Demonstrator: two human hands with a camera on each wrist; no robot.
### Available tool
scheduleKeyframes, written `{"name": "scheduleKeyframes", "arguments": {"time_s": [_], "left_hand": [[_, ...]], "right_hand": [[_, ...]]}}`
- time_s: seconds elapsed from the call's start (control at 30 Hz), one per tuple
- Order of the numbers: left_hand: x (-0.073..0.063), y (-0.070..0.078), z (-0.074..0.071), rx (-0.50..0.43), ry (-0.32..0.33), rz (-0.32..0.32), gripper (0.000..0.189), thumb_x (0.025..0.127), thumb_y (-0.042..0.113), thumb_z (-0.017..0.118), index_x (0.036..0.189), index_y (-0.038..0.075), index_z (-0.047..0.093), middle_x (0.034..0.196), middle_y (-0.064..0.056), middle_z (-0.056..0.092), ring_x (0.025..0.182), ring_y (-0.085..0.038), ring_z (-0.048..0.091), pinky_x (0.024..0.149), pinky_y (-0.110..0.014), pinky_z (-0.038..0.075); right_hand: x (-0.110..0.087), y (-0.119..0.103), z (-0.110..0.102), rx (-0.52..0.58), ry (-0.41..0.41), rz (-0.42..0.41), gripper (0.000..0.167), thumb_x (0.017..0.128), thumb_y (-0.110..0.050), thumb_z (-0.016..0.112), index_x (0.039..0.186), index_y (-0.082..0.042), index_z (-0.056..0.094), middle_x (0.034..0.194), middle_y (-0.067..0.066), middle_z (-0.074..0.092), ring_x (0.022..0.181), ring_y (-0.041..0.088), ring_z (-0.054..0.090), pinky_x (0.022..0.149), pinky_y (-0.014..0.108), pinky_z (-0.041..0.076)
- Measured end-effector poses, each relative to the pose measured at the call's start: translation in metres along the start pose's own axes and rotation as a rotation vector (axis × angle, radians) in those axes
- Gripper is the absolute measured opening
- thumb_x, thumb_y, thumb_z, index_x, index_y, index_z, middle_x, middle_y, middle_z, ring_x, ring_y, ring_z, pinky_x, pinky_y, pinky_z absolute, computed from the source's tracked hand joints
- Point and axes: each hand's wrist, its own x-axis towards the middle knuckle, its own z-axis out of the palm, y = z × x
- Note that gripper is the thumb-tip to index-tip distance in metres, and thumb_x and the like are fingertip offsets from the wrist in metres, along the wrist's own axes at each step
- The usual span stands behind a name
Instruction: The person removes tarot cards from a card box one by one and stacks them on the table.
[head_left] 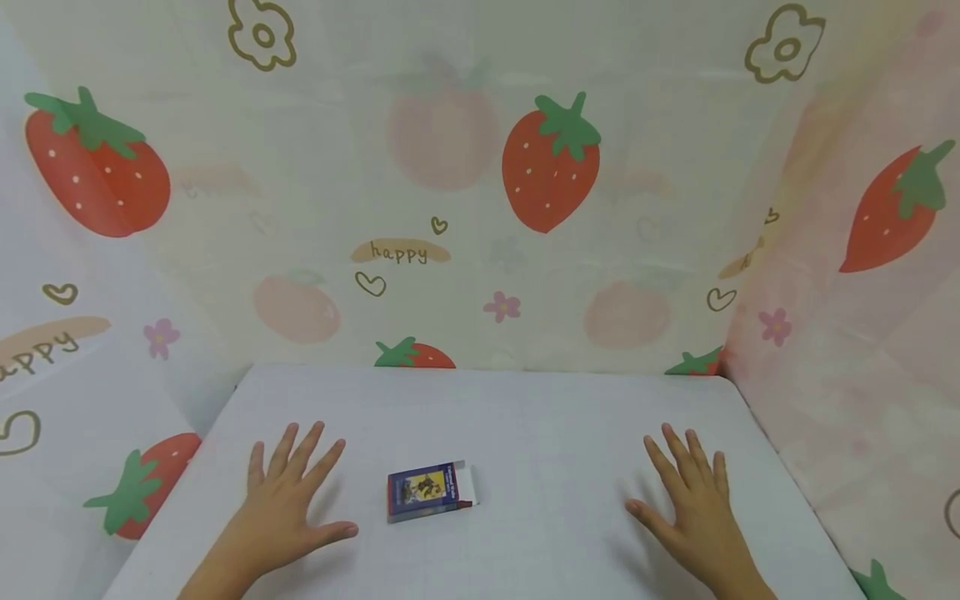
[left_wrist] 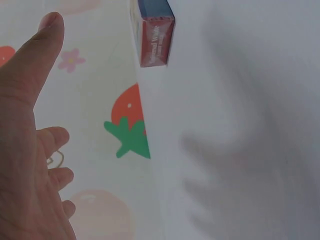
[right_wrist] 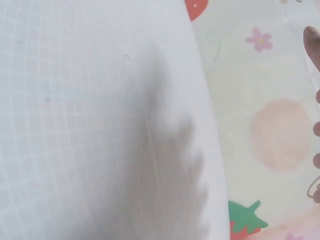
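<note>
A small blue and red cardboard box (head_left: 423,490), about the size of a card pack, lies flat on the white table, left of centre. Its top carries a yellow picture, and a white flap stands out at its right end; what is inside cannot be seen. To the left of the box, my left hand (head_left: 281,508) hovers with its fingers spread, touching nothing. The left wrist view shows the red end of the box (left_wrist: 157,42) beyond that hand's thumb. My right hand (head_left: 693,517), well to the right of the box, is likewise spread above the table and holds nothing.
The white table (head_left: 540,425) has rounded far corners. A hanging cloth (head_left: 465,208) printed with strawberries stands behind it, with similar sheets along the left and right sides. Both hands cast shadows on the tabletop.
</note>
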Motion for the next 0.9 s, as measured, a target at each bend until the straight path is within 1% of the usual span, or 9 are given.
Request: {"name": "scheduleKeyframes", "arguments": {"time_s": [0.1, 0.3, 0.37, 0.5, 0.6, 0.73, 0.8, 0.9], "left_hand": [[0.004, 0.003, 0.002, -0.021, -0.006, -0.002, 0.111, 0.073, 0.082, 0.068, 0.161, 0.025, 0.033, 0.17, -0.016, 0.018, 0.156, -0.045, 0.003, 0.115, -0.064, -0.027], [0.01, 0.012, 0.007, -0.07, 0.01, 0.008, 0.11, 0.073, 0.08, 0.071, 0.161, 0.024, 0.033, 0.17, -0.016, 0.019, 0.157, -0.043, 0.001, 0.116, -0.067, -0.024], [0.012, 0.014, 0.008, -0.084, 0.008, 0.009, 0.11, 0.073, 0.079, 0.071, 0.161, 0.024, 0.033, 0.17, -0.015, 0.017, 0.157, -0.043, 0.002, 0.117, -0.069, -0.02], [0.016, 0.019, 0.011, -0.12, 0.012, 0.018, 0.11, 0.073, 0.078, 0.072, 0.161, 0.025, 0.033, 0.171, -0.014, 0.017, 0.156, -0.044, 0.004, 0.118, -0.076, -0.007], [0.019, 0.022, 0.014, -0.141, 0.013, 0.02, 0.11, 0.073, 0.078, 0.072, 0.161, 0.026, 0.032, 0.171, -0.013, 0.017, 0.156, -0.043, 0.004, 0.118, -0.077, -0.002], [0.023, 0.026, 0.018, -0.169, 0.004, 0.011, 0.11, 0.074, 0.08, 0.069, 0.162, 0.029, 0.029, 0.171, -0.011, 0.016, 0.157, -0.042, 0.004, 0.119, -0.076, -0.004], [0.025, 0.029, 0.02, -0.183, 0.002, 0.008, 0.112, 0.073, 0.081, 0.07, 0.163, 0.029, 0.028, 0.172, -0.01, 0.014, 0.157, -0.042, 0.003, 0.119, -0.075, -0.003], [0.028, 0.033, 0.023, -0.211, 0.008, 0.012, 0.113, 0.072, 0.079, 0.072, 0.163, 0.029, 0.027, 0.172, -0.008, 0.014, 0.157, -0.041, 0.003, 0.12, -0.074, -0.001]], "right_hand": [[0.003, -0.003, 0.002, 0.023, 0.013, 0.001, 0.089, 0.086, -0.047, 0.078, 0.159, -0.018, 0.037, 0.168, 0.014, 0.027, 0.158, 0.037, 0.007, 0.122, 0.072, -0.001], [0.008, -0.011, 0.006, 0.082, 0.034, 0.011, 0.087, 0.086, -0.042, 0.079, 0.159, -0.017, 0.038, 0.165, 0.014, 0.032, 0.158, 0.034, 0.013, 0.124, 0.068, 0.003], [0.009, -0.014, 0.008, 0.094, 0.036, 0.017, 0.086, 0.086, -0.042, 0.079, 0.159, -0.017, 0.038, 0.165, 0.013, 0.033, 0.157, 0.034, 0.014, 0.124, 0.068, 0.004], [0.012, -0.019, 0.012, 0.119, 0.039, 0.03, 0.086, 0.087, -0.04, 0.079, 0.159, -0.018, 0.038, 0.164, 0.013, 0.035, 0.157, 0.033, 0.017, 0.125, 0.066, 0.006], [0.014, -0.023, 0.015, 0.147, 0.051, 0.031, 0.085, 0.087, -0.038, 0.079, 0.158, -0.018, 0.039, 0.163, 0.014, 0.037, 0.156, 0.033, 0.02, 0.125, 0.065, 0.008], [0.017, -0.027, 0.018, 0.192, 0.07, 0.027, 0.082, 0.086, -0.032, 0.08, 0.157, -0.013, 0.042, 0.161, 0.015, 0.04, 0.155, 0.031, 0.023, 0.125, 0.064, 0.01], [0.018, -0.029, 0.02, 0.217, 0.071, 0.034, 0.081, 0.086, -0.03, 0.081, 0.156, -0.012, 0.042, 0.161, 0.015, 0.04, 0.154, 0.033, 0.025, 0.126, 0.062, 0.011], [0.019, -0.032, 0.023, 0.248, 0.064, 0.043, 0.08, 0.087, -0.027, 0.081, 0.156, -0.01, 0.042, 0.16, 0.015, 0.041, 0.15, 0.039, 0.029, 0.125, 0.065, 0.013]]}}
